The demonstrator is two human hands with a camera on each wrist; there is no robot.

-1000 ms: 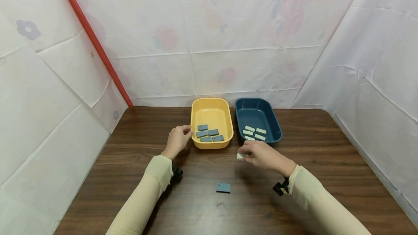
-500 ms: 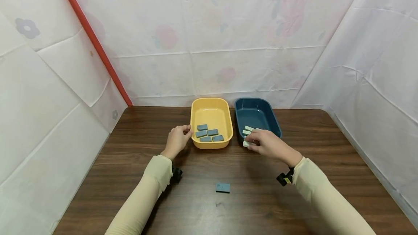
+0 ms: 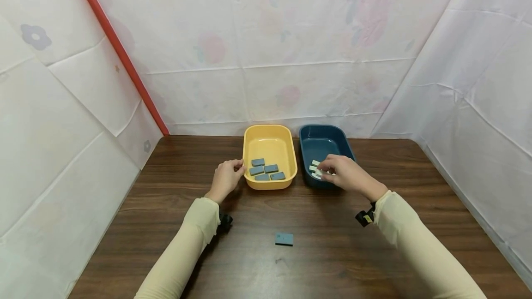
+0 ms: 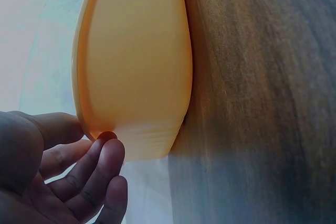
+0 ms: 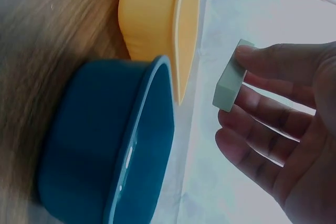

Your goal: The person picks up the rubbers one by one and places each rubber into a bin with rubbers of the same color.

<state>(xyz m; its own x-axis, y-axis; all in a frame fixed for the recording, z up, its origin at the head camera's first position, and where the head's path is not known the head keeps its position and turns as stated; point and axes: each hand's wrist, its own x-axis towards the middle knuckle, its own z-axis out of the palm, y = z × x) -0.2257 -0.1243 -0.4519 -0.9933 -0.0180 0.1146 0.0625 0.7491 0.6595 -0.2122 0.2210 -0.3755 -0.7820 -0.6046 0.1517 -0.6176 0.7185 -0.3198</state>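
Note:
My right hand (image 3: 345,172) pinches a pale green rectangular block (image 5: 231,80) between thumb and fingers, above the near end of the dark blue tub (image 3: 305,149). Several similar pale blocks (image 3: 313,168) lie in that tub, partly covered by the hand. My left hand (image 3: 226,178) grips the rim of the yellow tub (image 3: 270,186) at its left side; in the left wrist view the thumb and fingers close on the rim. Several grey-blue blocks (image 3: 271,169) lie in the near half of the yellow tub.
One grey-blue block (image 3: 284,239) lies on the dark wooden table (image 3: 174,165), nearer to me than the tubs. Pale patterned sheets (image 3: 257,50) hang behind and on both sides. A red pole (image 3: 120,52) slants along the left corner.
My right hand has moved forward and to the right with the pale block, from over the table in front of the tubs to over the blue tub. The left hand has stayed at the yellow rim.

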